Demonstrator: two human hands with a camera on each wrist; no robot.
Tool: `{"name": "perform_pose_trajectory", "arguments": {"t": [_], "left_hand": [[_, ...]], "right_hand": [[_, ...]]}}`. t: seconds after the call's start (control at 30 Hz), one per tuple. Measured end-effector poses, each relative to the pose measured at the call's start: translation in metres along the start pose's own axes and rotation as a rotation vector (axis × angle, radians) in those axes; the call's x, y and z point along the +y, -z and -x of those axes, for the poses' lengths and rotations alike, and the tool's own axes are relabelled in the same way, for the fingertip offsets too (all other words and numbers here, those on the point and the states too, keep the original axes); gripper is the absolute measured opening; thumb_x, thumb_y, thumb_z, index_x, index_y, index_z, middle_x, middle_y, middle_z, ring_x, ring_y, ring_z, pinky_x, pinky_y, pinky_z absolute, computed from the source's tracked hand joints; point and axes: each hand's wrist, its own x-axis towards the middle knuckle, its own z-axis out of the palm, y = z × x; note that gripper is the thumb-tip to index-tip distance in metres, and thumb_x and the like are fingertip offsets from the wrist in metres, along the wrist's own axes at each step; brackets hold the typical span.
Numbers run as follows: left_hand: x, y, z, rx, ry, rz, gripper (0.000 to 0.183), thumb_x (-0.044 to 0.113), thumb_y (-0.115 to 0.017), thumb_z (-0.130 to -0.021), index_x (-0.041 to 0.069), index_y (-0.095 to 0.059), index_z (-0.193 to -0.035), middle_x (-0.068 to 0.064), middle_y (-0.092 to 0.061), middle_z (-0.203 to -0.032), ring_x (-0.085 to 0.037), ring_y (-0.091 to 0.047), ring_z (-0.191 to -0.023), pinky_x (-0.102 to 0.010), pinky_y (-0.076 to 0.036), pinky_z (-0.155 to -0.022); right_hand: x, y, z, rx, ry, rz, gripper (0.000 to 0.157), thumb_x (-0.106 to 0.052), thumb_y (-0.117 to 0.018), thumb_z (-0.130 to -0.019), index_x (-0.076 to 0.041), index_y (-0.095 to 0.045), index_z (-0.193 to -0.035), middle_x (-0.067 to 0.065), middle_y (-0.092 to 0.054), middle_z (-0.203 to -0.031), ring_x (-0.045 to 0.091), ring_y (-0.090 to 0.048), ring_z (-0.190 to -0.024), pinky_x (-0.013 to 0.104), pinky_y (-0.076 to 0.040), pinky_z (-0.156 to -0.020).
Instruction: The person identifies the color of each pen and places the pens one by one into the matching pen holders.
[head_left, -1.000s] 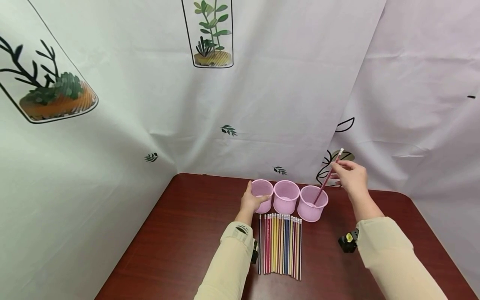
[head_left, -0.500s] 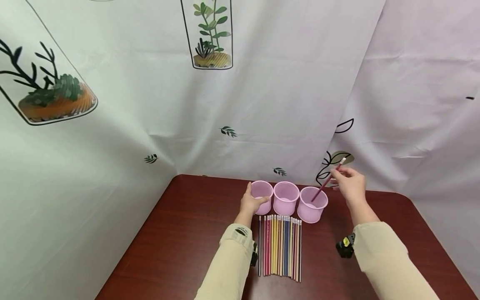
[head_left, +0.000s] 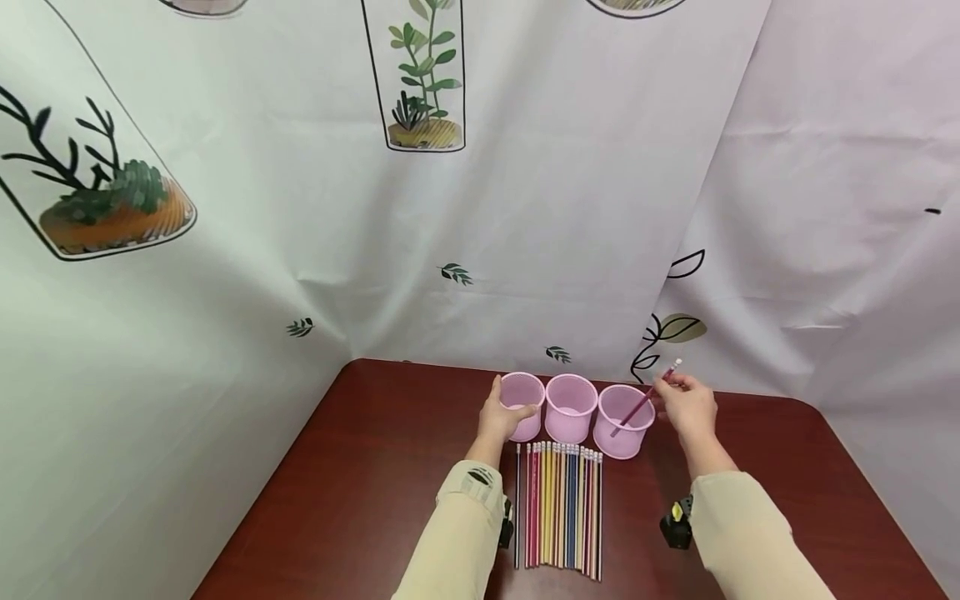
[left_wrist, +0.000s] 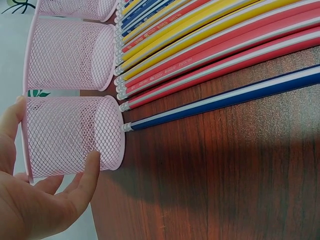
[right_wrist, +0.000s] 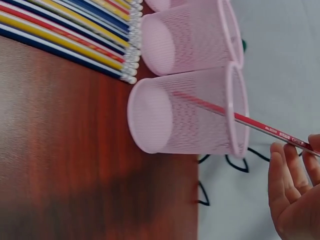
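Three pink mesh pencil cups stand in a row near the table's far edge. My left hand holds the left cup, thumb across its front and a fingertip at the rim. The middle cup stands beside it, untouched. Between thumb and fingers, my right hand pinches a red pencil near its white eraser end. That pencil slants over the rim of the right cup, its lower end inside, visible through the mesh in the right wrist view.
Several pencils in red, yellow and blue lie side by side before the cups, eraser ends toward them. One dark blue pencil lies slightly apart at the left. A patterned white cloth hangs behind the brown table.
My right hand has lowered and moved slightly left, tilting the red pencil further over and bringing its lower end deeper into the right cup. My left hand stays on the left cup.
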Motion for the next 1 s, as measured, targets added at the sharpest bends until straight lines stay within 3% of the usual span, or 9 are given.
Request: {"name": "perform_pose_trajectory", "arguments": {"t": [0.2, 0.43, 0.77, 1.0], "left_hand": [[0.0, 0.0, -0.002, 0.004, -0.015, -0.022, 0.093, 0.021, -0.082, -0.069, 0.01, -0.03, -0.145, -0.025, -0.047, -0.131, -0.04, -0.047, -0.116, -0.049, -0.041, -0.092], [0.003, 0.002, -0.001, 0.011, -0.02, -0.038, 0.093, 0.022, -0.083, -0.068, 0.01, -0.031, -0.144, -0.026, -0.049, -0.129, -0.041, -0.048, -0.113, -0.049, -0.041, -0.091], [0.0, 0.001, -0.001, 0.012, -0.008, -0.019, 0.093, 0.021, -0.083, -0.067, 0.011, -0.031, -0.144, -0.025, -0.048, -0.129, -0.04, -0.048, -0.113, -0.049, -0.041, -0.092], [-0.002, -0.001, -0.001, 0.023, -0.013, -0.041, 0.095, 0.024, -0.084, -0.066, 0.012, -0.031, -0.144, -0.026, -0.05, -0.128, -0.042, -0.048, -0.114, -0.05, -0.04, -0.093]], "right_hand": [[0.009, -0.004, 0.001, 0.026, -0.001, 0.075, 0.035, -0.019, -0.061, -0.087, 0.006, -0.055, -0.11, 0.018, -0.066, -0.086, 0.0, -0.054, -0.054, 0.018, -0.048, -0.05], [0.019, -0.005, 0.0, 0.065, -0.013, 0.064, 0.038, -0.024, -0.059, -0.089, 0.007, -0.056, -0.111, 0.009, -0.068, -0.074, 0.001, -0.056, -0.052, 0.021, -0.048, -0.049], [0.032, -0.006, 0.004, 0.102, -0.05, 0.082, 0.036, -0.027, -0.057, -0.09, 0.005, -0.058, -0.108, 0.009, -0.068, -0.075, -0.005, -0.05, -0.051, 0.016, -0.042, -0.051], [0.04, -0.004, 0.004, 0.092, -0.092, 0.05, 0.037, -0.027, -0.058, -0.089, 0.004, -0.056, -0.11, 0.008, -0.067, -0.075, -0.002, -0.054, -0.055, 0.018, -0.043, -0.05]]}}
